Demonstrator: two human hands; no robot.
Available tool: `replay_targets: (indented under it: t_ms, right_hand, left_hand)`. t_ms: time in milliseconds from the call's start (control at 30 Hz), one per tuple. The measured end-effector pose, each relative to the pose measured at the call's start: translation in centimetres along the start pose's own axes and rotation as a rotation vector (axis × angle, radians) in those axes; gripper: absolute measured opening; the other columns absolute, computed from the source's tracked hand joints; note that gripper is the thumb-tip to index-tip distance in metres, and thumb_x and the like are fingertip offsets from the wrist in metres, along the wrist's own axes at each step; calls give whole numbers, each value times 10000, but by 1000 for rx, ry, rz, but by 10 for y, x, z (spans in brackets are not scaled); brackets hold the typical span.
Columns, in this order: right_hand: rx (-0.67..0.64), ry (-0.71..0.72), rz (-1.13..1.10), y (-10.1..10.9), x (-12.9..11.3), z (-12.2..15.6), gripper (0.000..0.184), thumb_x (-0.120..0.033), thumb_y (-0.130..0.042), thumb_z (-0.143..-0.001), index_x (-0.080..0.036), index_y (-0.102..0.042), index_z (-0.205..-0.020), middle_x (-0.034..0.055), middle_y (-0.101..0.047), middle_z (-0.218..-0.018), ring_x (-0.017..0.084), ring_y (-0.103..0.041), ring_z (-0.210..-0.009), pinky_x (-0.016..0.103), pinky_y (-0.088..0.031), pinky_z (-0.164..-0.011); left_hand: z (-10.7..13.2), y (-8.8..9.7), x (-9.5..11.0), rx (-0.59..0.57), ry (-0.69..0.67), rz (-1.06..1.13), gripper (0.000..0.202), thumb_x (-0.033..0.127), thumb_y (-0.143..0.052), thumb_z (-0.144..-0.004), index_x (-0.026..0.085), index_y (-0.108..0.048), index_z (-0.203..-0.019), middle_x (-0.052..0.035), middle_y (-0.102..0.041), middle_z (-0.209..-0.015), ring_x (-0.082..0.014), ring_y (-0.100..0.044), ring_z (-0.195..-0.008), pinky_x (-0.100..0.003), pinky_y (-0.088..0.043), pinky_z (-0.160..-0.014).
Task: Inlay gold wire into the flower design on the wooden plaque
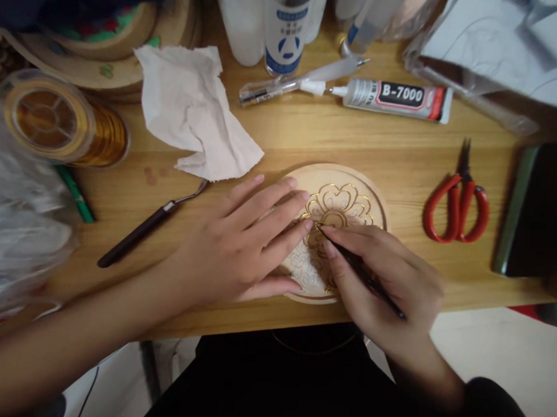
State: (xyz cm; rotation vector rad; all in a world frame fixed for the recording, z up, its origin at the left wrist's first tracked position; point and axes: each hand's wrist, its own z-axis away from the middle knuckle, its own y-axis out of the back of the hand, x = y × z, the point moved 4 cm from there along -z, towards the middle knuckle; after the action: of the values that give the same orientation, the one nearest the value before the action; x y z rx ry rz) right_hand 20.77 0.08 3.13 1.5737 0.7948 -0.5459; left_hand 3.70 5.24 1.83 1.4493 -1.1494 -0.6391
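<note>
A round wooden plaque (340, 174) with a raised rim lies near the table's front edge. It carries a pencilled pattern, and gold wire outlines a flower on its upper part. Flat across the plaque's left side rests my left hand (253, 244), fingers spread, holding nothing. My right hand (387, 276) pinches a slim black pointed tool (363, 275). The tool's tip touches or nearly touches the gold wire by my left index finger; whether it has one arm or two I cannot tell. My hands hide the plaque's left and lower right parts.
Red-handled pliers (458, 205) and a dark phone-like slab (540, 210) lie right. Behind are a B-7000 glue tube (396, 99), a pen (304, 79), bottles (287, 35) and crumpled tissue (190, 110). Leftward are a gold wire spool (68, 120) and a dark-handled spatula (141, 232).
</note>
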Motion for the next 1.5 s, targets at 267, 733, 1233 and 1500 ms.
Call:
replay_targets:
  t_ms: [267, 733, 1233, 1500]
  right_hand:
    - [11, 35, 33, -1, 1, 0, 334, -91, -694, -829, -240, -666, -1127, 34, -742, -975, 170, -717, -866, 310, -615, -773]
    - [12, 65, 133, -5, -2, 1, 275, -98, -687, -832, -205, -658, -1084, 45, -744, -968, 173, -722, -879, 307, -636, -795]
    - [-22, 116, 182, -4, -7, -5, 252, -86, -653, -850, -226, -666, -1058, 40, -749, -930, 174, -726, -839, 310, -642, -763]
    - [106, 11, 29, 9, 7, 4, 389, -81, -693, -815, -240, -639, -1166, 33, -722, -950, 163, -684, -789, 305, -582, -691]
  left_hand:
    - [0, -1, 1, -34, 8, 36, 583, 557, -552, -939, 70, -615, -1252, -217, -565, -1401, -400, -493, -1350, -549, -434, -1109]
    - [-3, 2, 0, -24, 10, 59, 523, 526, -596, -920, 79, -634, -1190, -228, -596, -1352, -418, -522, -1318, -565, -487, -1059]
    - [-2, 0, 1, -19, 16, 56, 523, 512, -591, -926, 82, -624, -1221, -221, -565, -1397, -403, -476, -1363, -573, -454, -1092]
    - [0, 0, 0, 25, 48, 73, 502, 488, -661, -883, 124, -635, -1228, -203, -559, -1408, -381, -484, -1361, -558, -431, -1119]
